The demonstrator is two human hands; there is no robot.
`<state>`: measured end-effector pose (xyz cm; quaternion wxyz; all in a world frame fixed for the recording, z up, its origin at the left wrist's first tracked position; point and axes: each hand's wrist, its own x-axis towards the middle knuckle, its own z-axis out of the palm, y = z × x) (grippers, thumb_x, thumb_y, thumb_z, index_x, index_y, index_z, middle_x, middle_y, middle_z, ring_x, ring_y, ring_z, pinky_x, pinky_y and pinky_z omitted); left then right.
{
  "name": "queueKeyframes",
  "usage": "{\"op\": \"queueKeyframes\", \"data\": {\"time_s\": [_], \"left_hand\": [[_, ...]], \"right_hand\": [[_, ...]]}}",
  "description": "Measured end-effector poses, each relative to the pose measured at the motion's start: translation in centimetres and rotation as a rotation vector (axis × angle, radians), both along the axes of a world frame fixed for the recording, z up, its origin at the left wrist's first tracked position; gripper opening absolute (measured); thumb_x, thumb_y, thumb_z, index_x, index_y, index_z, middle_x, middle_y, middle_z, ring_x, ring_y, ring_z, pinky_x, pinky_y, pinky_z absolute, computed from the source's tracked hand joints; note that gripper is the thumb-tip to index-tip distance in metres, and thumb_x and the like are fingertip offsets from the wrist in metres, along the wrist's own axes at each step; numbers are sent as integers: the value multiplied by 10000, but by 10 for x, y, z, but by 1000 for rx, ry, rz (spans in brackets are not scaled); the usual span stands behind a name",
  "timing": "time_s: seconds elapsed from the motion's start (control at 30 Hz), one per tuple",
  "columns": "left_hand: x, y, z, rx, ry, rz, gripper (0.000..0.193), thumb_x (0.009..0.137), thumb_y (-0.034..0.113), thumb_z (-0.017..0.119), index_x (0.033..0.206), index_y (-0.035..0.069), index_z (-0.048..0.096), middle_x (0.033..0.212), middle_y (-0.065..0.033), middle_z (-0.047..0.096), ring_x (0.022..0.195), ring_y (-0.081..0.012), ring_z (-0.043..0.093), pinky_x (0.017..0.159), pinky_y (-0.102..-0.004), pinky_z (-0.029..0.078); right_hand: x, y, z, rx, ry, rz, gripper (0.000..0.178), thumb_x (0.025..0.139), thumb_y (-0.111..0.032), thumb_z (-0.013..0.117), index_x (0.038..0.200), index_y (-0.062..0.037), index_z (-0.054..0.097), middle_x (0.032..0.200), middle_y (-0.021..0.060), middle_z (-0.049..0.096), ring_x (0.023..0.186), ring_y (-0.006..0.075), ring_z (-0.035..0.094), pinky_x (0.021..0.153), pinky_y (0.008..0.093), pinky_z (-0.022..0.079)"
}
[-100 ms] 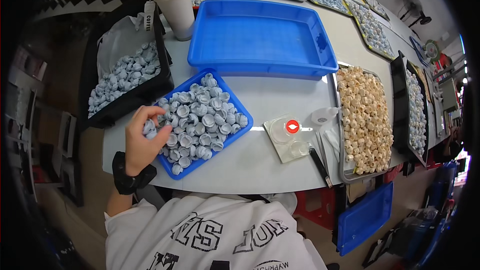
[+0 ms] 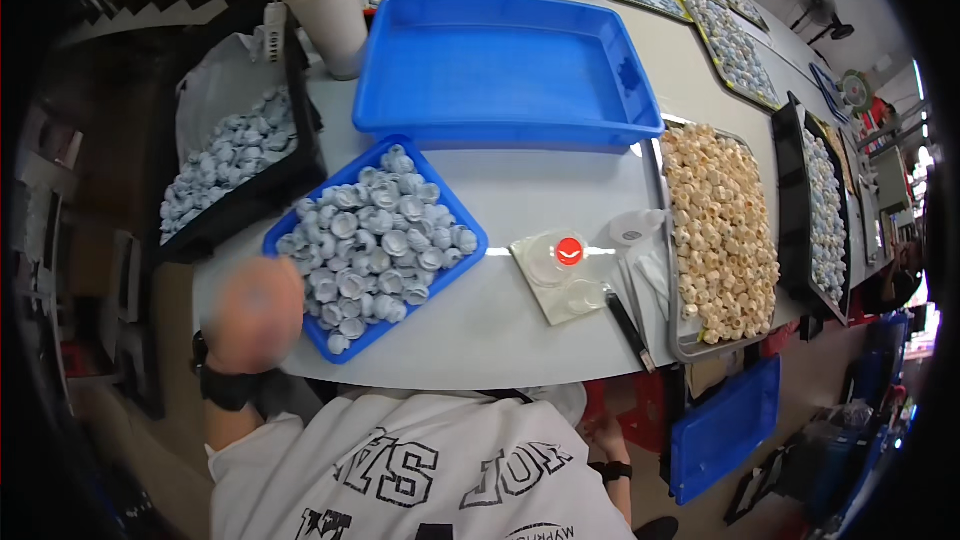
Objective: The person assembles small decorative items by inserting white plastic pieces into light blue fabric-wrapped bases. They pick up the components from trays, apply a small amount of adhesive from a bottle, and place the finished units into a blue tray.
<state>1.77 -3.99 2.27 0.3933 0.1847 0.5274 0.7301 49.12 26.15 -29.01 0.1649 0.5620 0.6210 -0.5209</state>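
The left hand is blurred beside the small blue tray, the right hand below the tabletop — how open, or holding what, I cannot tell. Hollow grey shells lie heaped in the tray.

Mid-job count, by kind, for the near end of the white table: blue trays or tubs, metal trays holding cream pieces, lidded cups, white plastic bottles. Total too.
Blue trays or tubs: 2 (large blue tub, small blue tray)
Metal tray of cream pieces: 1
Lidded cup: 1
White plastic bottle: 1
Total: 5
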Motion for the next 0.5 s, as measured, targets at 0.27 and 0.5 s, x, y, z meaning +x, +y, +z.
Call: {"op": "queueKeyframes", "data": {"time_s": [0.27,0.5], "left_hand": [[70,59,-41,462,-1380,12,301,846,299,471,958,21,500,907,-138,475,675,-203,510,627,-308,448],[62,95,-46,233,-1397,-183,365,821,197,441,1149,38,445,1189,-222,460,1099,-375,459,927,-543,346]], "right_hand": [[-119,-4,259,-37,1050,-106,256,760,-21,602,1006,45,585,860,171,629,802,227,619,698,304,506],[-195,-4,256,-129,1245,-64,297,699,91,622,991,73,569,979,226,589,858,269,608,733,375,530]]}}
